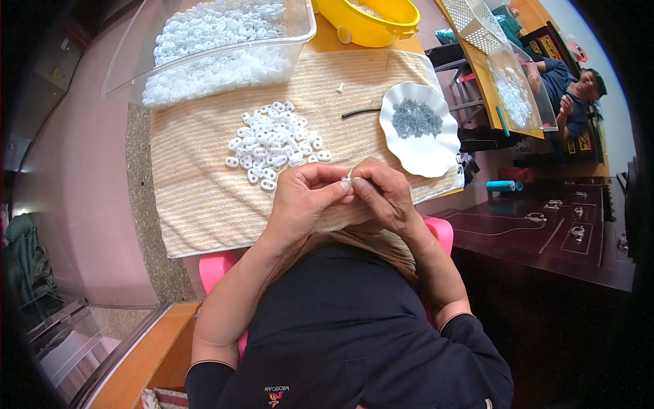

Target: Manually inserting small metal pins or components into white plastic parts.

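A small emblem with inverted lettering [276, 394] marks the dark shirt [334, 320]; the left hand [308, 196] and right hand [387, 195], fingertips nearly meeting, pinch a small white piece [347, 179], its detail too small to tell, above the striped cloth [194, 177], near a pile of white, rounded, two-holed pieces [272, 142]

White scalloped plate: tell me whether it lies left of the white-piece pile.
No, the plate lies to the right of the white-piece pile.
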Tool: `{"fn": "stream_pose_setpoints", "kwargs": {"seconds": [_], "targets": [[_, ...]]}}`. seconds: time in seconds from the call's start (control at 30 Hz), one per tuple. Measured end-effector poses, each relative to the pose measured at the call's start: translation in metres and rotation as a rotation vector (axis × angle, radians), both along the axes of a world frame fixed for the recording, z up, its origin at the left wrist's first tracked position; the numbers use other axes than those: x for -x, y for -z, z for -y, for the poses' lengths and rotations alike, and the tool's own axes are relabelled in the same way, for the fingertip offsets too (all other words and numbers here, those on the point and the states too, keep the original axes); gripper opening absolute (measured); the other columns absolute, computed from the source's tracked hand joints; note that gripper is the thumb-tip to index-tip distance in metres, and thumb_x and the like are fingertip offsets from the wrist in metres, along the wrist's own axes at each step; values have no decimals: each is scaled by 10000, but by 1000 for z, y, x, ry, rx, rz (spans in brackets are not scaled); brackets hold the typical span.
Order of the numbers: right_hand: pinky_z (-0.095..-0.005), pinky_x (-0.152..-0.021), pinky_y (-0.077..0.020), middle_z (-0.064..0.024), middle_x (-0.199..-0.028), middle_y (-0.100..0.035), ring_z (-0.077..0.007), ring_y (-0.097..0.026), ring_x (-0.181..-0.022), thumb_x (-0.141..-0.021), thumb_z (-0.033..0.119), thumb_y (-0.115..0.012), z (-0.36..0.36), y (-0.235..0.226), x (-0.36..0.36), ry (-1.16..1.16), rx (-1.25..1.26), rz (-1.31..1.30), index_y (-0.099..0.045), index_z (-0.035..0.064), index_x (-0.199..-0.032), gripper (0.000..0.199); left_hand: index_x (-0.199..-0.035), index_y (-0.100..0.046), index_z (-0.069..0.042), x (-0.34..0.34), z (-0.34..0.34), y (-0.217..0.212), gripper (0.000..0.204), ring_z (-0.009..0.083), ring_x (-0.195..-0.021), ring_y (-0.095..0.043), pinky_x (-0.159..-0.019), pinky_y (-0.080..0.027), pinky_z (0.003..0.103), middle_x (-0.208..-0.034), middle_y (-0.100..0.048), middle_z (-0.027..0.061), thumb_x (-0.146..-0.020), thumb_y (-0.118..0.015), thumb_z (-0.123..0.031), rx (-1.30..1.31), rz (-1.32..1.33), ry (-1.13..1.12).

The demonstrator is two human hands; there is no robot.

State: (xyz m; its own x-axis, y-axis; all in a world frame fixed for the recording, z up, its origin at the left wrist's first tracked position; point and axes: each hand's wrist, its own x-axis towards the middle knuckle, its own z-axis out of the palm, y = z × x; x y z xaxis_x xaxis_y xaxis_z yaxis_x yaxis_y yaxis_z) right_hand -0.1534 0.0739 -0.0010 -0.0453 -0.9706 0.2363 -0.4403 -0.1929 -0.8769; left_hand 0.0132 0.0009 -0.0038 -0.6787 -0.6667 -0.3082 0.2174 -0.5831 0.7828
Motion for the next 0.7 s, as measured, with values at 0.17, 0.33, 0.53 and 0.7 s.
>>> {"fn": "stream_pose_setpoints", "kwargs": {"seconds": [0.17, 0.33, 0.53, 0.7], "targets": [[-266, -657, -447, -75, -823, -586, -156, -555, -732, -908, 31, -564, -2, 4, 3, -18, -57, 85, -593, -29, -897, 67, -1011, -626, 51, 0, 1, 1, 185, 118, -745, -647, -703, -540, 239, -854, -675, 94, -842, -665, -13, 29, 1, 14], [-243, -666, -445, -54, -831, -584, -120, -551, -737, -931, 61, -554, -2, 1, 3, -32, -165, 241, -596, -28, -907, 101, -1014, -624, 56, 0, 1, -1, 182, 120, -749, -646, -706, -541, 240, -857, -674, 97, -847, -657, -7, 32, -4, 18], [-223, -674, -470, -57, -882, -602, -103, -572, -751, -945, 85, -553, -2, 11, 10, -69, -195, 358, -605, -43, -966, 140, -1015, -625, 56, -1, 2, 0, 182, 123, -751, -648, -718, -552, 251, -862, -675, 99, -846, -655, -5, 10, -24, 5], [-215, -700, -508, -30, -903, -628, -80, -604, -775, -925, 63, -582, -4, 16, 12, -9, -274, 605, -586, -38, -1085, 190, -1011, -632, 46, -2, 3, -3, 180, 120, -758, -649, -723, -554, 251, -877, -676, 93, -842, -661, -10, -16, -37, 0]]}}
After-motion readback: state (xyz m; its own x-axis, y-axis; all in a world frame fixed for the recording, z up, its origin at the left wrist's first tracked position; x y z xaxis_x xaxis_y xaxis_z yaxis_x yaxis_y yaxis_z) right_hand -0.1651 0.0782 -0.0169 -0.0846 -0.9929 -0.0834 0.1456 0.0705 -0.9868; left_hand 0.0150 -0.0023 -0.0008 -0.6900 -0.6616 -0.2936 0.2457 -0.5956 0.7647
